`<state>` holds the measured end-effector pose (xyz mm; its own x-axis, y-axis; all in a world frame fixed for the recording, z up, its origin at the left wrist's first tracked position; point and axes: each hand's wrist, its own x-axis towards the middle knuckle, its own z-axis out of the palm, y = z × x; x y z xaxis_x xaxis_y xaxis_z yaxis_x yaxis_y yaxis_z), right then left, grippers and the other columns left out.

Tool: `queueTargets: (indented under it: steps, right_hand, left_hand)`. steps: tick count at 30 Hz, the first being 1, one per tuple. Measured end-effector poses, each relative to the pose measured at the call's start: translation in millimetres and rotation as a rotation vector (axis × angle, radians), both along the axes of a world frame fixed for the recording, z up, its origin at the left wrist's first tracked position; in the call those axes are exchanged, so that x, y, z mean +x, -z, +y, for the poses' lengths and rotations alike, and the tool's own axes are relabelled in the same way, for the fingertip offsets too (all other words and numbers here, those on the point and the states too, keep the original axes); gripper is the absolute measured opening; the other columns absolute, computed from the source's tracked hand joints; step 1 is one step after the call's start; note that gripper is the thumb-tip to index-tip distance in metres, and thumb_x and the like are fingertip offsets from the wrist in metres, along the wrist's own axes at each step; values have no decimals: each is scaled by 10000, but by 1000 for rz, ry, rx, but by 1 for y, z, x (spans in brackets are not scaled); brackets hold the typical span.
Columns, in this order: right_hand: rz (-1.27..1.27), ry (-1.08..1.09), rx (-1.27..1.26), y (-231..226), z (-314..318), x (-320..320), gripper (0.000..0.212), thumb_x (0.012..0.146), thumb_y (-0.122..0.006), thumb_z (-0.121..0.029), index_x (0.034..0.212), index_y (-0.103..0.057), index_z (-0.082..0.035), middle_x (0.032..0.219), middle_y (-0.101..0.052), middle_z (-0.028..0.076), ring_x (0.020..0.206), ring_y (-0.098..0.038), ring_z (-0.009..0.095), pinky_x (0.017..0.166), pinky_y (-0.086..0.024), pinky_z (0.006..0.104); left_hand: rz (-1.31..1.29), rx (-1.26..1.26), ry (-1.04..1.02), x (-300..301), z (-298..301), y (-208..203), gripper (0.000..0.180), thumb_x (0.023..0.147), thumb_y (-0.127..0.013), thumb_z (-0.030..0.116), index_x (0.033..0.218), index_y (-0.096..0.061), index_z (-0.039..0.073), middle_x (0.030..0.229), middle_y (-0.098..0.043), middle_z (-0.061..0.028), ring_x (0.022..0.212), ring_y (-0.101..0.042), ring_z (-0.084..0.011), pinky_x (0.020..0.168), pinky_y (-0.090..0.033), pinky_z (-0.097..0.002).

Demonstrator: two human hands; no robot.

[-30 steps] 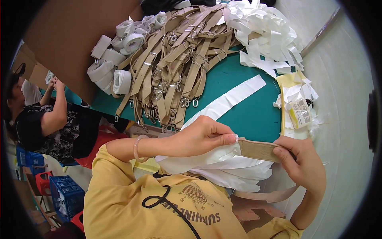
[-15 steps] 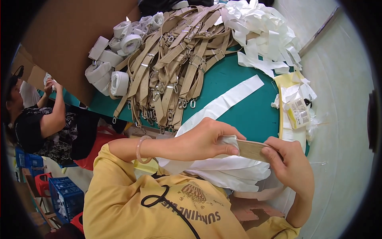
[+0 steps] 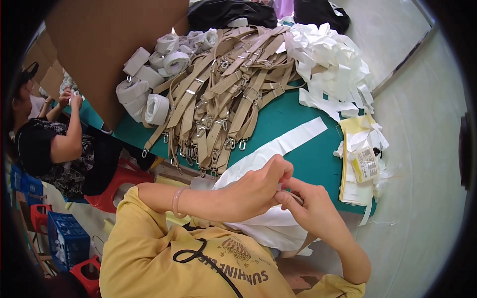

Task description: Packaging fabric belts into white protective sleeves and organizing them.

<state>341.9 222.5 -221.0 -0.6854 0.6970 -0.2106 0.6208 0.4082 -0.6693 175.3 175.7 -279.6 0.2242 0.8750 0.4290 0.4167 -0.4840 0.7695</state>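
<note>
My left hand (image 3: 258,191) and my right hand (image 3: 310,204) meet in front of my chest, both with curled fingers. Between them a beige strap (image 3: 298,198) shows only as a short edge, with a bit of white at its end; my fingers hide the rest. My right thumb and fingers pinch the strap. The left fingers close over its end, though the exact grip is hidden. A long white paper strip (image 3: 293,138) lies on the green table beyond my hands. More white sheeting (image 3: 271,226) hangs below my wrists, over my lap.
A heap of beige straps with metal buckles (image 3: 218,94) covers the table's middle. White-wrapped rolls (image 3: 158,109) sit left of it, beside a large cardboard panel (image 3: 104,44). Crumpled white strips (image 3: 328,59) and a yellow-white packet (image 3: 365,164) lie right. Another person (image 3: 54,129) works at far left.
My hands have come together, hiding the stretch of strap that showed between them. My left hand has turned with its knuckles raised. The view has shifted slightly.
</note>
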Motion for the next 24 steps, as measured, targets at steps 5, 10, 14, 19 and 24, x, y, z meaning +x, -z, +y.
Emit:
queueTargets:
  steps: [5,10,14,19,24]
  right_hand:
    - [20,-90,217,8,-20,-8,138,870,-579,-101,972,-626,-20,730,-631,142,609,-584,320,573,-459,370]
    - [141,-171,422,-5,-29,-10,109,810,-600,12,913,-625,-15,754,-621,141,659,-606,313,582,-467,373]
    - [214,-126,546,-24,-27,15,150,792,-614,52,933,-627,2,741,-619,128,590,-576,272,541,-442,329]
    - [384,-38,660,-48,-5,51,58,887,-568,-35,909,-599,8,725,-604,97,586,-553,168,539,-422,270]
    - [468,52,695,-60,5,43,111,916,-533,-56,907,-606,28,729,-613,90,620,-554,124,554,-430,259]
  left_hand:
    - [71,99,4,-4,-17,4,476,786,-630,-15,1100,-276,43,974,-422,-179,734,-558,-375,587,-481,-424]
    - [-65,89,54,-18,-20,-4,632,759,-700,48,1224,-272,33,1141,-413,-210,839,-571,-401,703,-488,-432]
    - [238,-435,555,-112,-27,12,591,828,-706,246,1300,-438,12,1215,-556,-190,938,-638,-304,793,-501,-395]
    - [345,-1037,381,-201,-111,45,359,795,-735,290,977,-665,-12,871,-689,-162,839,-659,-268,751,-510,-329]
    - [836,-1245,-586,-245,-239,36,457,672,-738,351,1000,-674,39,879,-663,-169,844,-627,-324,781,-479,-427]
